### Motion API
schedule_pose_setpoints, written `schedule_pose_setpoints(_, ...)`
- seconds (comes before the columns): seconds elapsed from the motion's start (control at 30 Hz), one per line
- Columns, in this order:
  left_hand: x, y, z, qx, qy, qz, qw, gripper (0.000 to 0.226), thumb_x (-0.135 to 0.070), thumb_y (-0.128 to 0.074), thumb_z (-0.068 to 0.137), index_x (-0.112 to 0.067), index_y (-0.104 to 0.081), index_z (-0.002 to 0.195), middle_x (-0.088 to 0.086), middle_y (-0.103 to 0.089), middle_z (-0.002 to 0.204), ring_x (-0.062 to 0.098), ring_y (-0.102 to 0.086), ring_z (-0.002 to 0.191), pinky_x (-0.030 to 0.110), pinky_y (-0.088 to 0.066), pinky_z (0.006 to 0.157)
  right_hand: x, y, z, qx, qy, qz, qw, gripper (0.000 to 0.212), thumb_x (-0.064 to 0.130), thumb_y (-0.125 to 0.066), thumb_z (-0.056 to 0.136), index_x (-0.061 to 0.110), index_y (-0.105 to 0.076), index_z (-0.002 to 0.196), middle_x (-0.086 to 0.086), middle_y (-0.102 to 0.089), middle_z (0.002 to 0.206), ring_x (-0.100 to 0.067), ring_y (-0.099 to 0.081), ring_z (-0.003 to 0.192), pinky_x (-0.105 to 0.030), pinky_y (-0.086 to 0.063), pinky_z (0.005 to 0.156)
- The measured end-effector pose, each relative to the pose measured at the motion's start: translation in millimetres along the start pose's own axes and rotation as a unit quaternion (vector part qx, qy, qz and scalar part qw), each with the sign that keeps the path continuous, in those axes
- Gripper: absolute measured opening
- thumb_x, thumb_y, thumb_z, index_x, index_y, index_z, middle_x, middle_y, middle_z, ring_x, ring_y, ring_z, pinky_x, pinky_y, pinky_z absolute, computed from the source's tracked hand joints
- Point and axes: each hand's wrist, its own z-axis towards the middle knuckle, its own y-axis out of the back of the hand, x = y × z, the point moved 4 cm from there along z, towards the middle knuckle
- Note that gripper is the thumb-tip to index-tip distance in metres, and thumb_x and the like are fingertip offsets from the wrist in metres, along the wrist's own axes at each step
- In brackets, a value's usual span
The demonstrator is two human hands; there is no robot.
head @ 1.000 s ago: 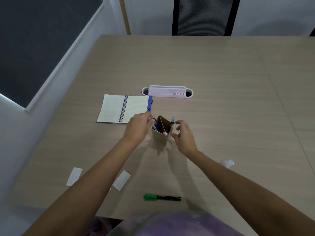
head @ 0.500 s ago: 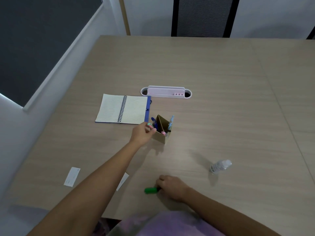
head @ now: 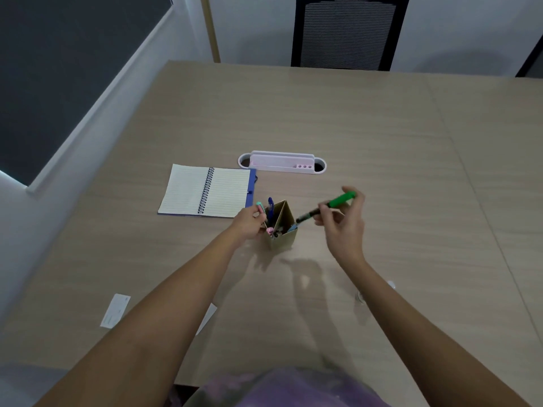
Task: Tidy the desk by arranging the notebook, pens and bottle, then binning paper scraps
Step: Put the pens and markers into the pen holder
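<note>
At frame centre, my right hand (head: 342, 227) now grips the green marker (head: 326, 207), lifted off the desk's near edge, while my left hand (head: 248, 223) steadies the pen holder (head: 280, 230); pens nearly gathered.

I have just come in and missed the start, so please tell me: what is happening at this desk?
A person is tidying pens into a small cardboard pen holder. The right hand holds a green marker, its dark end aimed at the holder. The left hand rests against the holder's side. An open spiral notebook lies beside it, and two paper scraps are not yet binned. The bottle is mostly hidden behind the right forearm.
</note>
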Motion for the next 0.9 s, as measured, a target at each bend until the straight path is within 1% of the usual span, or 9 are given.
schedule_pose_setpoints(0.2,-1,1,-1,0.016,-0.009,0.047,0.999,0.035,-0.022,-0.043,0.097,-0.014,-0.052,0.13,0.013,-0.058,0.102,0.03,-0.065,0.088,0.046,-0.053,0.091,-13,-58,20,0.141,0.062,-0.218,0.964,0.013,0.019,-0.048,0.096,0.01,-0.041,0.102,-0.014,-0.065,0.086,-0.032,-0.063,0.079,-0.044,-0.051,0.067)
schedule_pose_setpoints(0.3,-3,0,2,0.025,-0.016,0.055,0.998,0.037,-0.022,-0.043,0.097,-0.011,-0.051,0.132,0.02,-0.062,0.114,0.034,-0.066,0.102,0.047,-0.052,0.094,-38,-64,22,0.192,0.067,-0.347,0.915,0.024,0.017,-0.056,0.091,0.009,-0.051,0.113,-0.015,-0.059,0.114,-0.032,-0.051,0.107,-0.039,-0.046,0.088)
schedule_pose_setpoints(0.37,-16,-9,36,0.051,-0.002,0.056,0.997,0.037,-0.022,-0.043,0.097,-0.011,-0.051,0.132,0.018,-0.061,0.114,0.034,-0.063,0.106,0.048,-0.051,0.098,-64,-61,54,0.196,0.018,-0.39,0.899,0.033,0.017,-0.06,0.089,0.008,-0.054,0.121,-0.016,-0.052,0.127,-0.032,-0.045,0.117,-0.039,-0.044,0.098)
schedule_pose_setpoints(0.5,-12,-9,36,0.035,-0.009,0.028,0.999,0.024,-0.026,-0.046,0.095,-0.017,-0.055,0.116,0.017,-0.061,0.117,0.035,-0.065,0.106,0.051,-0.051,0.098,-68,-59,47,0.201,-0.025,-0.319,0.926,0.04,0.01,-0.061,0.086,0.013,-0.046,0.123,-0.014,-0.05,0.128,-0.029,-0.051,0.116,-0.037,-0.047,0.095)
schedule_pose_setpoints(0.57,-1,-13,40,0.036,0.017,-0.02,0.999,0.041,-0.038,-0.05,0.093,-0.019,-0.048,0.129,0.014,-0.055,0.134,0.032,-0.061,0.114,0.047,-0.054,0.09,-73,-55,41,0.196,-0.079,-0.243,0.947,0.05,0.007,-0.061,0.083,0.015,-0.038,0.127,-0.01,-0.053,0.121,-0.028,-0.054,0.115,-0.039,-0.051,0.093)
schedule_pose_setpoints(0.63,2,-20,59,0.094,0.077,-0.091,0.988,0.056,-0.052,-0.046,0.091,-0.027,-0.036,0.141,0.01,-0.049,0.144,0.03,-0.06,0.114,0.04,-0.054,0.078,-89,-58,56,0.205,-0.152,-0.204,0.945,0.053,0.007,-0.06,0.084,0.014,-0.037,0.131,-0.008,-0.055,0.118,-0.029,-0.059,0.112,-0.037,-0.054,0.09)
schedule_pose_setpoints(0.7,-2,-27,80,0.148,0.126,-0.157,0.968,0.055,-0.051,-0.04,0.094,-0.034,-0.028,0.145,0.011,-0.046,0.147,0.037,-0.06,0.114,0.046,-0.054,0.085,-100,-62,75,0.215,-0.192,-0.206,0.935,0.048,0.006,-0.058,0.086,0.011,-0.043,0.131,-0.013,-0.059,0.127,-0.028,-0.061,0.111,-0.029,-0.053,0.086)
schedule_pose_setpoints(0.8,-11,-27,84,0.148,0.13,-0.203,0.959,0.051,-0.046,-0.036,0.097,-0.034,-0.026,0.146,0.011,-0.041,0.15,0.041,-0.049,0.129,0.051,-0.045,0.104,-98,-68,79,0.21,-0.189,-0.219,0.934,0.041,0.0,-0.054,0.087,0.009,-0.052,0.127,-0.014,-0.063,0.125,-0.026,-0.062,0.108,-0.024,-0.05,0.084)
schedule_pose_setpoints(0.9,-21,-18,96,0.125,0.104,-0.213,0.963,0.044,-0.04,-0.035,0.099,-0.033,-0.035,0.143,0.008,-0.05,0.135,0.029,-0.05,0.126,0.047,-0.049,0.099,-92,-77,82,0.185,-0.187,-0.202,0.943,0.037,-0.001,-0.051,0.087,0.007,-0.055,0.123,-0.014,-0.064,0.121,-0.029,-0.062,0.109,-0.03,-0.051,0.09)
